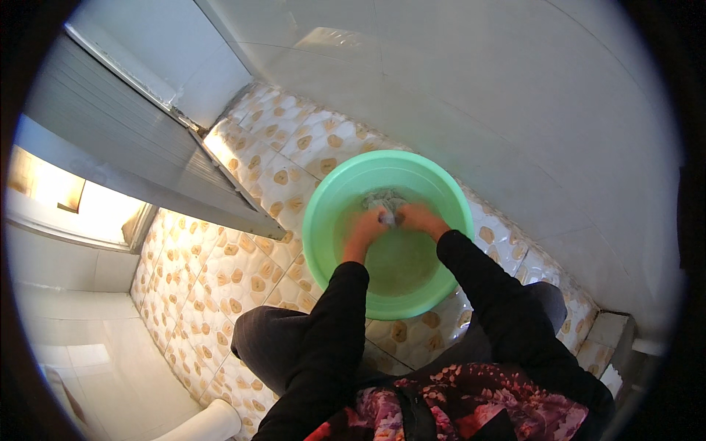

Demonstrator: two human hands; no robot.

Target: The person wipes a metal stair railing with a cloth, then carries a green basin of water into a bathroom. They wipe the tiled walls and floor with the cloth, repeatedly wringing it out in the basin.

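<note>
A round light-green plastic basin [313,242] stands on the tiled floor before me, with cloudy water [402,264] in it. Over its middle, my left hand [368,227] and my right hand [417,217] are close together, both blurred. Between them they grip a wet grey cloth [386,201], bunched up, its far part spread towards the basin's far side. Fingertips of both hands are partly hidden by the cloth and the blur.
Pebble-patterned tiles [220,275] cover the floor. A pale tiled wall [524,138] runs close along the basin's right side. At the left a grey door panel [165,149] stands ajar, its lower corner near the basin. A white cylindrical object [218,419] lies at the bottom left.
</note>
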